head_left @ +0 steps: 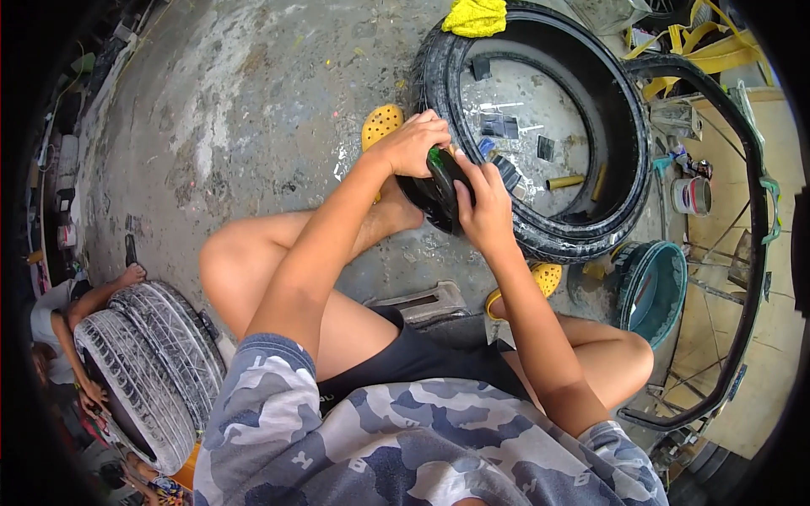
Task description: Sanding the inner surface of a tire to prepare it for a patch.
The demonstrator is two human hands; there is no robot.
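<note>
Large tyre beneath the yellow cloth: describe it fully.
The tyre is black, rubbery-looking, scuffed whitish. It lies on its side without a wheel, its open middle showing floor and scattered scraps. A yellow cloth drapes its far rim. The left hand and right hand hold a dark glossy piece at its left edge; contact is unclear.

The held piece [441,179] is black and green, the tyre [614,118] black, cloth [474,17] bright yellow, bucket [664,299] teal, shirt [422,438] grey camouflage

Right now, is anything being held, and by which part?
Yes, a black rubbery-looking piece: the left hand grips its upper end, the right hand its right edge.
</note>
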